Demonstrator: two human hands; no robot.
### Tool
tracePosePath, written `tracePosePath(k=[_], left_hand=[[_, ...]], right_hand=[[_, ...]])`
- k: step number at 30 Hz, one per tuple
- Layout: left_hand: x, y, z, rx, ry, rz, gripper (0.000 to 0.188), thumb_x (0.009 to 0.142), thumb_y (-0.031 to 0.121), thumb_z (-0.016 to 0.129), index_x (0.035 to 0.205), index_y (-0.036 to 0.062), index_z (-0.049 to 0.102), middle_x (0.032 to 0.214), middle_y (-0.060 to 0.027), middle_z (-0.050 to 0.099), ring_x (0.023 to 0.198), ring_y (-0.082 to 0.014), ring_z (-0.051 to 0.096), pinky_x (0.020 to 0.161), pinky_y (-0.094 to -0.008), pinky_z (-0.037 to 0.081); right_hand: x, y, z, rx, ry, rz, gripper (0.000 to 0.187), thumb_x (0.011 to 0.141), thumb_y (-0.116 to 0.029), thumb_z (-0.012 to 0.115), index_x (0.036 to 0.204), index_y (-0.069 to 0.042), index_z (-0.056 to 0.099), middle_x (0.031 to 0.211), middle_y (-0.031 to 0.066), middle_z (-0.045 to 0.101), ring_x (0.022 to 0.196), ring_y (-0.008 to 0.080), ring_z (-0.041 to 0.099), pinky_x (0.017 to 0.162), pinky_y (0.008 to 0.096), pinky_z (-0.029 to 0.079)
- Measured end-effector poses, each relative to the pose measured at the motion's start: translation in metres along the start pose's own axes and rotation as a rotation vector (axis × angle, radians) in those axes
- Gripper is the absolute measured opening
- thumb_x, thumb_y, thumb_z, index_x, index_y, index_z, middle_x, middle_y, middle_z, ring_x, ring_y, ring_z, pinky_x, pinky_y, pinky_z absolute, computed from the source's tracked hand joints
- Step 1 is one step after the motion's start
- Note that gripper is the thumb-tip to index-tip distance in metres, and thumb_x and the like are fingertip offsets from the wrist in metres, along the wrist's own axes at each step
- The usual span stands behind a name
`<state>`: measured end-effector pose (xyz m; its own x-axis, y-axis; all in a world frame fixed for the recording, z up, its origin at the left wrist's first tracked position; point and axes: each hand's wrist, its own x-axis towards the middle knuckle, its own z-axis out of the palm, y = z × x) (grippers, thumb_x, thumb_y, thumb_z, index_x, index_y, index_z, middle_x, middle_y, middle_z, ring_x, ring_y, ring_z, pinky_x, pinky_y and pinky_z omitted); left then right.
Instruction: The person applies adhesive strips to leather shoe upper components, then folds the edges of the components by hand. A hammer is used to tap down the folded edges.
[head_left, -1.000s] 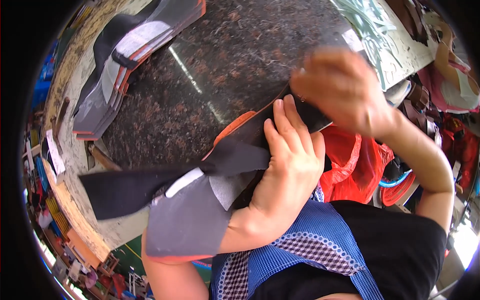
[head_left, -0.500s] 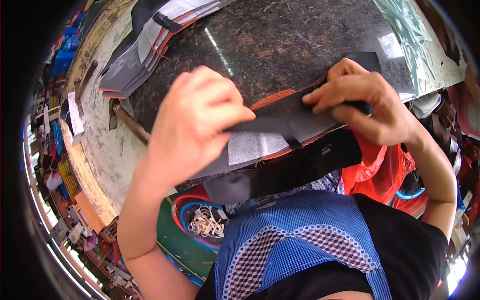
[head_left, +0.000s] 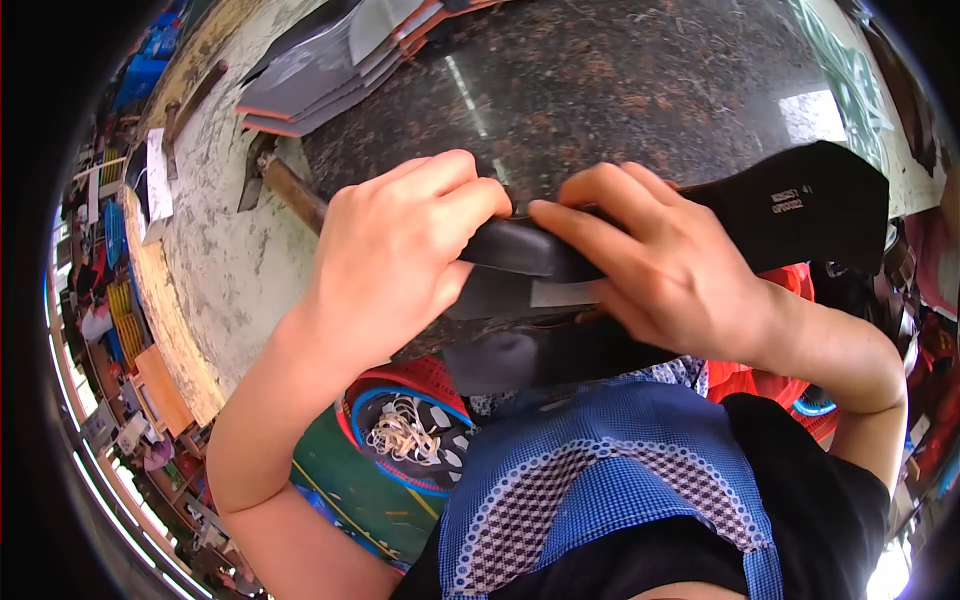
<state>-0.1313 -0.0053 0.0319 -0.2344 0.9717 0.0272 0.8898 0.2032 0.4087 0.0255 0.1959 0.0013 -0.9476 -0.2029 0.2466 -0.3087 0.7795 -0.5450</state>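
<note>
My left hand point(head_left: 395, 245) pinches the left part of a black leather piece point(head_left: 805, 205) between thumb and fingers. My right hand point(head_left: 665, 260) is closed on its middle, fingers pressing along the upper edge. The leather is bent over between both hands, and its right end sticks out past my right hand with pale print on its smooth face. A light grey strip point(head_left: 562, 293) shows below the fold. Another black leather piece point(head_left: 560, 358) lies nearer, along the edge by my lap. My right thumb is hidden.
The dark speckled stone slab point(head_left: 560, 90) carries a stack of grey pieces point(head_left: 340, 80) with orange edges. A wooden-handled hammer point(head_left: 292, 192) lies left. Pale green strips point(head_left: 845, 85) are at the far right. Below sit a red basket point(head_left: 405, 376) with cream cords point(head_left: 405, 430) and a red bag point(head_left: 735, 380).
The leather piece has been turned over: its grey-backed, orange-edged side has given way to the smooth black face. My right hand has moved left, close to my left hand.
</note>
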Motion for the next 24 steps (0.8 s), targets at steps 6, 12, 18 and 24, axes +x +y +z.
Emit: tracePosePath(k=[6, 12, 18, 24], left_hand=[[-0.032, -0.013, 0.009, 0.329, 0.174, 0.295, 0.035, 0.071, 0.009, 0.072, 0.105, 0.0031, 0.078, 0.086, -0.0043, 0.067, 0.08, -0.0233, 0.069, 0.07, -0.0353, 0.059], [-0.056, -0.026, -0.001, 0.385, 0.12, 0.297, 0.051, 0.072, 0.012, 0.068, 0.122, 0.0062, 0.078, 0.1, -0.0066, 0.066, 0.097, -0.0271, 0.068, 0.082, -0.0386, 0.059], [-0.05, -0.007, -0.019, 0.273, -0.098, 0.2, 0.062, 0.064, 0.016, 0.08, 0.125, 0.0036, 0.074, 0.116, -0.0114, 0.064, 0.111, -0.0322, 0.064, 0.095, -0.0464, 0.055], [-0.024, 0.032, 0.015, 0.105, -0.026, 0.266, 0.052, 0.071, 0.015, 0.083, 0.119, -0.0017, 0.072, 0.12, -0.013, 0.069, 0.114, -0.0304, 0.068, 0.097, -0.0439, 0.056]], right_hand=[[-0.007, 0.008, 0.0, -0.057, -0.073, -0.185, 0.056, 0.078, -0.011, 0.071, 0.132, 0.001, 0.07, 0.138, 0.0106, 0.065, 0.105, 0.0284, 0.064, 0.092, 0.0371, 0.059], [0.005, 0.001, -0.004, -0.141, -0.213, -0.247, 0.055, 0.076, -0.013, 0.071, 0.131, -0.003, 0.072, 0.147, 0.002, 0.064, 0.099, 0.0239, 0.06, 0.09, 0.0357, 0.057], [-0.003, 0.001, -0.027, -0.09, -0.193, -0.179, 0.048, 0.061, -0.004, 0.074, 0.108, 0.0, 0.077, 0.128, 0.0079, 0.074, 0.096, 0.029, 0.066, 0.081, 0.042, 0.059], [-0.018, 0.013, -0.053, 0.007, -0.276, -0.137, 0.037, 0.062, -0.006, 0.078, 0.099, 0.001, 0.075, 0.13, 0.0111, 0.071, 0.111, 0.0337, 0.065, 0.088, 0.0447, 0.057]])
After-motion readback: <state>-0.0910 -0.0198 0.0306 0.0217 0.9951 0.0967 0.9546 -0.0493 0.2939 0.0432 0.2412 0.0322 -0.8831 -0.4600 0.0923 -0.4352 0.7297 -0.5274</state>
